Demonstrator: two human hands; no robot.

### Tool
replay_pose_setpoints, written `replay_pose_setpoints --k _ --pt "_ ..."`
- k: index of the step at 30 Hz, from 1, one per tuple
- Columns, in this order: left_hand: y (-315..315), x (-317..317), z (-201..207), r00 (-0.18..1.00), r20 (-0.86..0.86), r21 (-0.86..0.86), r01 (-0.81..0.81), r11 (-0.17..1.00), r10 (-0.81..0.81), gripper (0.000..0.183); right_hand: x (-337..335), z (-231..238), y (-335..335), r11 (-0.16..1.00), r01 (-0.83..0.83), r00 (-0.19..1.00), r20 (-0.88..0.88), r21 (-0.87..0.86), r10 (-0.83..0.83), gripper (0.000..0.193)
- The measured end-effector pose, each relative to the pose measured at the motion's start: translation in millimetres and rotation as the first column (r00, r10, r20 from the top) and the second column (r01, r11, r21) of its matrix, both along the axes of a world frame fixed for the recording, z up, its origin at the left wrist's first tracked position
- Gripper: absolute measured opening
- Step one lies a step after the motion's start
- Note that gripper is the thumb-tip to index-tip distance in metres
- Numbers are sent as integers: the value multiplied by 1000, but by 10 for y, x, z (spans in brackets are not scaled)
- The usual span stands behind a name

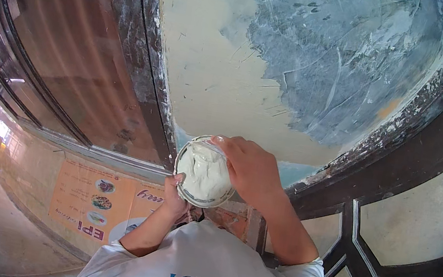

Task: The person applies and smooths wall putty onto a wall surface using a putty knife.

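Note:
A round tub [179, 162] of pale, off-white putty [203, 171] is held in front of my chest, its open top facing up. My left hand [173, 193] grips its left rim, with the thumb over the edge. Across the tub's right side reaches my right hand [251, 169], its fingers bent together over the far rim and the putty. Whatever those fingers hold is hidden. Beyond the tub stands a wall panel [219, 80], coated smooth cream at left and below and patchy blue-grey [333, 52] at upper right.
A dark, paint-spotted wooden post [139, 38] borders the panel at left, beside a brown glazed window [68, 44]. Another dark frame [400, 143] runs along the right. An orange printed sheet [90, 199] lies at lower left. Dark lattice with pale panels [414, 204] is at lower right.

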State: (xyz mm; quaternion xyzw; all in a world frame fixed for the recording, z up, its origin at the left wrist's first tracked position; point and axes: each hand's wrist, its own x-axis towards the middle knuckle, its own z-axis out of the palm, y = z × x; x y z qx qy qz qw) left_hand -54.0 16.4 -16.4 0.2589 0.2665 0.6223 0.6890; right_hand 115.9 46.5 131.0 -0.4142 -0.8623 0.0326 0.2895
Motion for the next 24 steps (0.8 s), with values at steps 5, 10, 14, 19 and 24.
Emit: replay_pose_setpoints --k 5,10,14,19,24 --pt "47 -4 -88 996 -1 40 -92 995 92 75 -51 -265 21 998 -64 991 -114 10 64 39" --pt "47 -22 -102 998 27 -60 -60 996 62 74 -32 -323 58 979 -192 957 -231 -64 173 32" --pt "0 -38 5 999 46 -87 -13 996 17 74 22 -99 58 970 -164 981 -131 -181 141 31" --pt "168 -130 -101 998 -48 -122 -44 992 38 73 -101 -254 -4 995 -100 988 -117 -20 96 37" --pt "96 -175 -224 993 113 -109 60 992 -48 69 -82 -225 -13 961 -227 974 -62 -156 220 36"
